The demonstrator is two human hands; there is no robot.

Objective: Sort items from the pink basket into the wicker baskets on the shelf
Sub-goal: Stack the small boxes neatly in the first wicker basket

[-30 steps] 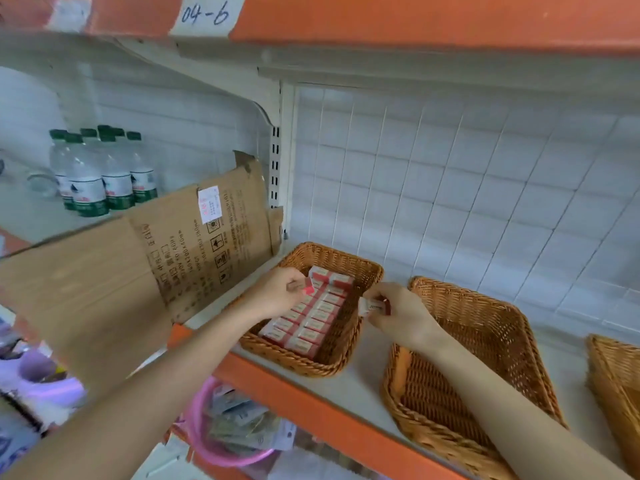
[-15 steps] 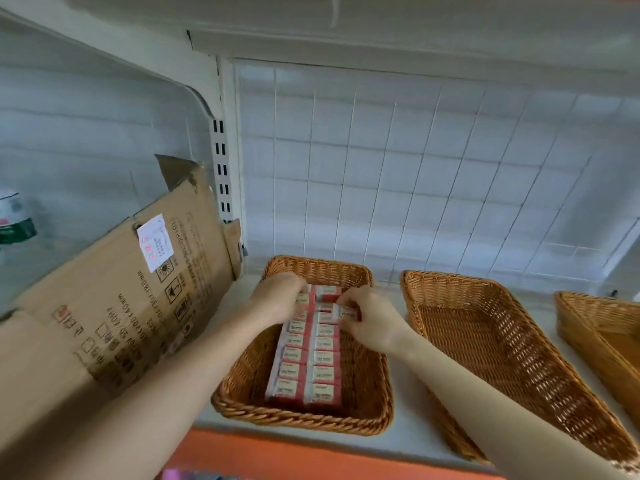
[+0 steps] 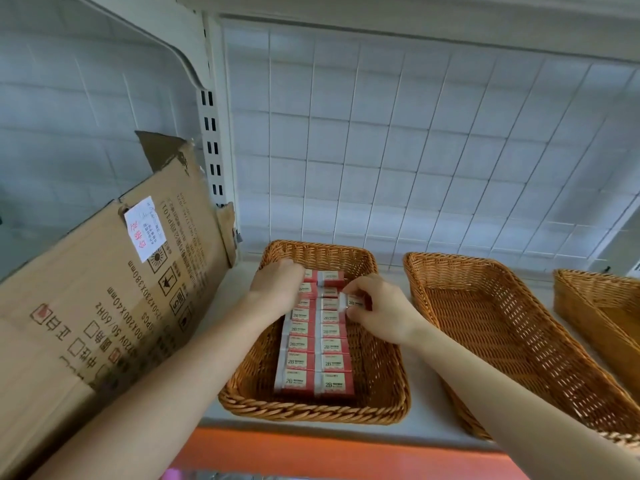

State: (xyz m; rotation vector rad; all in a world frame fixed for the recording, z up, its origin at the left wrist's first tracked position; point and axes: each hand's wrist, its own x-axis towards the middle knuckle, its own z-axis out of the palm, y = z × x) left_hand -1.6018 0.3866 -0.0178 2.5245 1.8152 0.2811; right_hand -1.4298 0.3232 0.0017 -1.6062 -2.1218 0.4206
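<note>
A wicker basket (image 3: pixel 388 386) on the white shelf holds two neat rows of small red-and-cream 2B eraser boxes (image 3: pixel 313 362). My left hand (image 3: pixel 277 289) reaches into the basket's far left part, fingers curled down over the top of the left row; what it holds is hidden. My right hand (image 3: pixel 379 311) pinches one eraser box (image 3: pixel 354 302) just above the right row, near the basket's far end. The pink basket is only a blurred sliver at the bottom edge (image 3: pixel 180 474).
An empty wicker basket (image 3: pixel 491 327) stands to the right, and a third one (image 3: pixel 595 299) at the far right. A large cardboard sheet (image 3: pixel 104 306) leans on the left. The shelf has an orange front lip (image 3: pixel 329 448) and a tiled back wall.
The camera has come closer and looks down into the basket. My right hand has carried its eraser box from the basket's right rim to above the right row. My left hand stays at the far left.
</note>
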